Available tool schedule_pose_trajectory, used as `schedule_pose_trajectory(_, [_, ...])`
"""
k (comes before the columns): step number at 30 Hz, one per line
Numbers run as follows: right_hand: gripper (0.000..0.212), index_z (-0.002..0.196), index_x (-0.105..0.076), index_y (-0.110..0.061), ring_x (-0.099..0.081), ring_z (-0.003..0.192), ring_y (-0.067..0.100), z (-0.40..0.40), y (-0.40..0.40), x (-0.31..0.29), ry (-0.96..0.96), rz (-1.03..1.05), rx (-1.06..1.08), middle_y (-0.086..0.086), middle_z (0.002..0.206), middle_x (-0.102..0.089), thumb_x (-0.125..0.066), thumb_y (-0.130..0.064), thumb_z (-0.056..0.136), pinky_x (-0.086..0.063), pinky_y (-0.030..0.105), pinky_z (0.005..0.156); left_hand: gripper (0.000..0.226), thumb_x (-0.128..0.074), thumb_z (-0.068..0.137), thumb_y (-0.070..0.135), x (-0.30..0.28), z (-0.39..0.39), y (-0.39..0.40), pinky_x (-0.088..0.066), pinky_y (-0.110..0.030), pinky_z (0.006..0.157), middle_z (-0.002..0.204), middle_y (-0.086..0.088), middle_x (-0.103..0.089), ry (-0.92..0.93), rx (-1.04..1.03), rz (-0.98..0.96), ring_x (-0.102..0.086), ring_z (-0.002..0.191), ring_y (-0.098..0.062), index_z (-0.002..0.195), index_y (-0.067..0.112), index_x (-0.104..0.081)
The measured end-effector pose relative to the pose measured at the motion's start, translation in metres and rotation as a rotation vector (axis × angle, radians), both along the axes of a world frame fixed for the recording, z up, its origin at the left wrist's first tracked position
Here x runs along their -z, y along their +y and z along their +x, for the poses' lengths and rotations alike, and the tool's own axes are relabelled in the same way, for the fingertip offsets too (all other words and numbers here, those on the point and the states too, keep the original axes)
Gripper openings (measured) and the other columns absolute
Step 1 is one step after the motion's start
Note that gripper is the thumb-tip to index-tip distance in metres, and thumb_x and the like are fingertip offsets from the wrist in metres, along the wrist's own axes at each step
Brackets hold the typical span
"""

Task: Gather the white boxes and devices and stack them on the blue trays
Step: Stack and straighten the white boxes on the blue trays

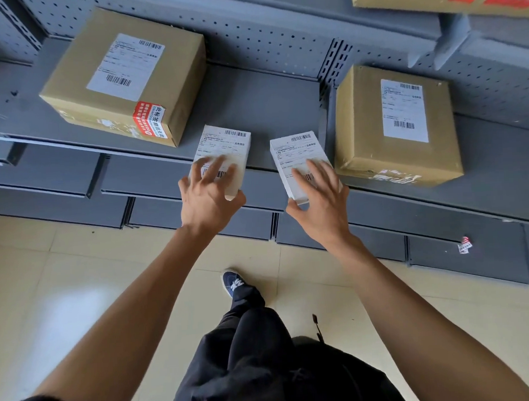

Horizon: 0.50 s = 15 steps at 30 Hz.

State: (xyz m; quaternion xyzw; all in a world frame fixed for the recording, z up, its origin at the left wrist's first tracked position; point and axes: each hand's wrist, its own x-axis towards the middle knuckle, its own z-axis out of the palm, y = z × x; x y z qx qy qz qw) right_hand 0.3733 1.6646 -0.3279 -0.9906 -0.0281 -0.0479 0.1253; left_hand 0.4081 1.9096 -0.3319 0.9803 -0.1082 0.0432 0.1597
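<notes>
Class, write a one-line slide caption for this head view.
Left hand and right hand each grip a white box on a grey shelf.

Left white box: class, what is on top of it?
A shipping label with barcodes covers the top of the left white box, and the left hand grips its near end. The fingers hide part of the lower barcode.

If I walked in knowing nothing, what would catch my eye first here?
Two hands, left and right, each gripping a small white box at the grey shelf edge. Two brown cartons flank them: one behind left, one right.
</notes>
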Motion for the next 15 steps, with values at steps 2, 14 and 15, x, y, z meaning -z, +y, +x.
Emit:
schedule_pose_trajectory(2, [0.053,0.132,-0.059,-0.027,-0.036,0.142,0.025,-0.013,-0.001,-0.006,-0.038,0.003,-0.004,-0.002,0.149,-0.046,-0.059,-0.044,0.081,-0.043,0.050,0.092,0.044,-0.062,0.081,0.041,-0.004,-0.015,-0.006,-0.044,-0.048,0.088,0.149,0.005,-0.049,-0.047,0.015,-0.015,-0.041,0.134,-0.030,0.122,0.025,-0.064])
schedule_pose_trajectory(14, [0.050,0.133,-0.063,-0.023,-0.044,0.137,0.029,-0.164,-0.068,-0.054,-0.359,0.062,0.111,0.002,0.151,-0.049,-0.064,-0.039,0.085,-0.042,0.051,0.095,0.045,-0.074,0.079,0.035,-0.067,-0.136,-0.067,-0.044,-0.050,0.087,0.146,0.002,-0.053,-0.244,0.180,-0.113,-0.043,0.131,-0.031,0.123,0.023,-0.066])
schedule_pose_trajectory(15, [0.050,0.132,-0.063,-0.023,-0.045,0.137,0.028,-0.180,-0.077,-0.058,-0.381,0.059,0.136,0.003,0.150,-0.049,-0.064,-0.038,0.085,-0.042,0.051,0.095,0.045,-0.074,0.079,0.035,-0.073,-0.148,-0.076,-0.045,-0.051,0.087,0.145,0.001,-0.053,-0.260,0.211,-0.111,-0.044,0.131,-0.031,0.123,0.023,-0.067])
